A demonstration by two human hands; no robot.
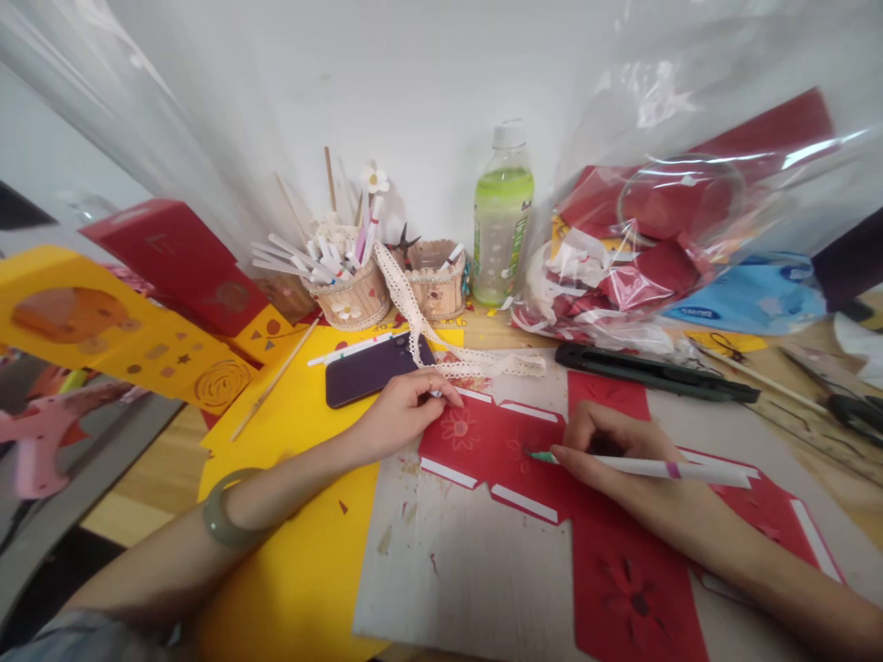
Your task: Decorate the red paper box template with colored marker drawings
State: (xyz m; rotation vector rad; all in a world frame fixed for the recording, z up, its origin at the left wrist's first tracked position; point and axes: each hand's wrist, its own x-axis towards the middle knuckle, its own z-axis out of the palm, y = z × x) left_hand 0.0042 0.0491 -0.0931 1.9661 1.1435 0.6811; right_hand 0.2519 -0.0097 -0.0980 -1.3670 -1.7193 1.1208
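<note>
My right hand (613, 446) is closed around a white marker pen (648, 467) with a purple band. The pen's green tip touches, or is very near, a flower outline on the left flap of the red card cutout (497, 450). Another drawn flower lies further left on that flap. My left hand (407, 414) rests at the flap's upper left edge, fingers curled, with a small pale bit showing between them. The cutout has white strips along its tabs and a cut-out flower on its lower panel. Grey board (455, 570) lies beneath it.
Behind the card are a purple phone (365, 372), lace ribbon (475, 368), a pen cup (351, 299), a green-labelled bottle (503, 221) and a black cutter knife (655, 372). A clear bag (635, 221) stands right; yellow and red boxes (179, 267) and a pink glue gun (41, 432) are left.
</note>
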